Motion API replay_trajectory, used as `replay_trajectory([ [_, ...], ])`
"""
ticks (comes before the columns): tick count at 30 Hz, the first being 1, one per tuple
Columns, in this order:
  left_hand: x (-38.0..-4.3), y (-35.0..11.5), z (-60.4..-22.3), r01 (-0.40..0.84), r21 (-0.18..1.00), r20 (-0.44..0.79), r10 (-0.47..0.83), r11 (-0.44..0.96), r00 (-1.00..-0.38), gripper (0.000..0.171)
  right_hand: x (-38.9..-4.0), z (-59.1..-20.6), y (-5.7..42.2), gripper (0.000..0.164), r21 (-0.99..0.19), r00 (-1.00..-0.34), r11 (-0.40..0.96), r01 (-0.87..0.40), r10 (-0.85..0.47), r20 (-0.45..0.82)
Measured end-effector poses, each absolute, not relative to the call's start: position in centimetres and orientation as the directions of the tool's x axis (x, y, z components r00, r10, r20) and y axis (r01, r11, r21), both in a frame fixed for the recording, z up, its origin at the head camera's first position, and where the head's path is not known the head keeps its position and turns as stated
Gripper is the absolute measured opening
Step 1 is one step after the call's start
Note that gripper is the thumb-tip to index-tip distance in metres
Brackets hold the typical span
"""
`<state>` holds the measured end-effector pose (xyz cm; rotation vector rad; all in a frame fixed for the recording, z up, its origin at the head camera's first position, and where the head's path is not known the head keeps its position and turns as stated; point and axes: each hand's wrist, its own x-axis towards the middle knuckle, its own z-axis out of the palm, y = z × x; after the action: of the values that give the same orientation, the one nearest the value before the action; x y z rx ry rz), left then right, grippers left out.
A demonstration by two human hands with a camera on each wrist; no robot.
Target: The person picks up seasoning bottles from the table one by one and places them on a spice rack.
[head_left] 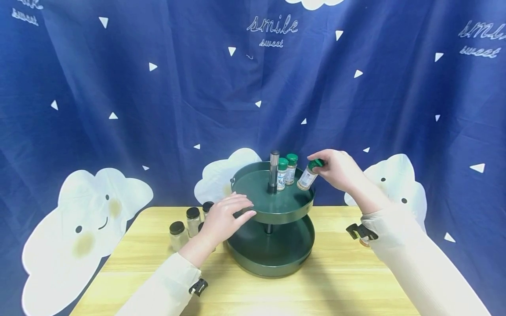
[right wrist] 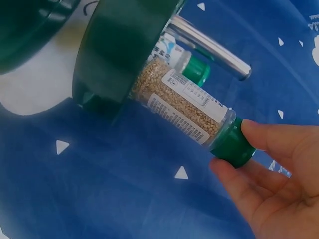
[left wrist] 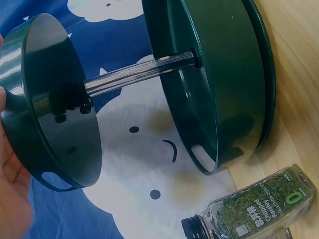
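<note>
My right hand (head_left: 340, 169) pinches the green cap of a spice jar (right wrist: 184, 102) filled with small pale seeds. The jar tilts over the right side of the upper tier (head_left: 257, 184) of a dark green two-tier round tray. Two more green-capped jars, one nearer (head_left: 281, 177) and one farther back (head_left: 290, 170), stand upright there beside the clear central post (head_left: 274, 171). My left hand (head_left: 224, 217) rests its extended fingers against the tier's front left wall. Below is the lower tier (head_left: 272, 256), with no jars visible on it.
Left of the tray, several black-capped glass jars (head_left: 193, 221) stand on the wooden table (head_left: 253, 298), partly behind my left arm. One is labelled chopped parsley (left wrist: 264, 204). Another small item (head_left: 364, 242) is mostly hidden by my right wrist. A blue curtain (head_left: 189, 87) hangs behind.
</note>
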<state>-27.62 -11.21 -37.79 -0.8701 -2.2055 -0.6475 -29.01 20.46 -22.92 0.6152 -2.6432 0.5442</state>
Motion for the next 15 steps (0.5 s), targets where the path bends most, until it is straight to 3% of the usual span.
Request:
replay_trajectory([
  [15, -27.8, -11.2, -38.0, 0.730, 0.189, 0.737, 0.396, 0.657, -0.547, 0.026, -29.8, -24.6, 19.3, 0.032, -0.288, -0.855, 0.834, -0.471, -0.351, 0.383],
])
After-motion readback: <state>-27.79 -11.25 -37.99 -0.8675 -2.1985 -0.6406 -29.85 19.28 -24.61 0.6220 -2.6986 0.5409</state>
